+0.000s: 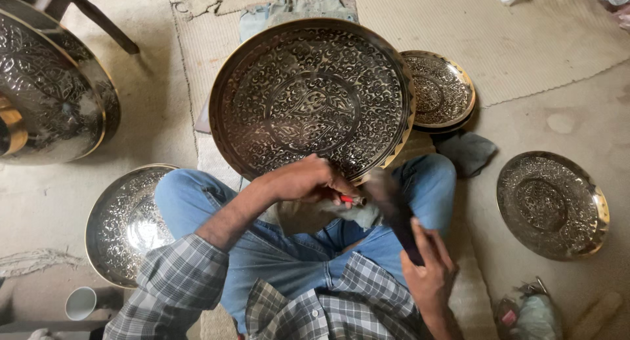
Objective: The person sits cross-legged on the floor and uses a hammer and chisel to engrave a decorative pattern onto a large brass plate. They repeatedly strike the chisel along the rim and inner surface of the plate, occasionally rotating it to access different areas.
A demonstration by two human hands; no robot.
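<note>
**Engraved tray worked on the lap**

A person sits cross-legged on the floor [52, 209] in jeans and a checked shirt. A big round engraved tray [312, 97] with a brass rim leans tilted against the knees, its patterned face toward the camera and its lower edge down at the lap.

The left hand [307, 179] lies at the tray's lower rim, its grip pinched on a thin tool [353, 200] with a red shaft and a metal tip, and bunched over a pale cloth [341, 212] lying on the lap. The right hand [430, 268] is closed round the lower end of a dark mallet [392, 205], which is blurred; its head is close to the tool's tip, just below the tray's edge.

Four more engraved pieces lie around: a small plate [441, 91] tucked behind the tray's right side, a plate [551, 204] on the floor at right, a bowl [121, 225] beside the left knee, and a large dark vessel [49, 94] at far left. A white cup [81, 303] stands near the bowl. A woven mat [525, 38] covers the floor beyond, with a grey rag [469, 151] by the right knee.
</note>
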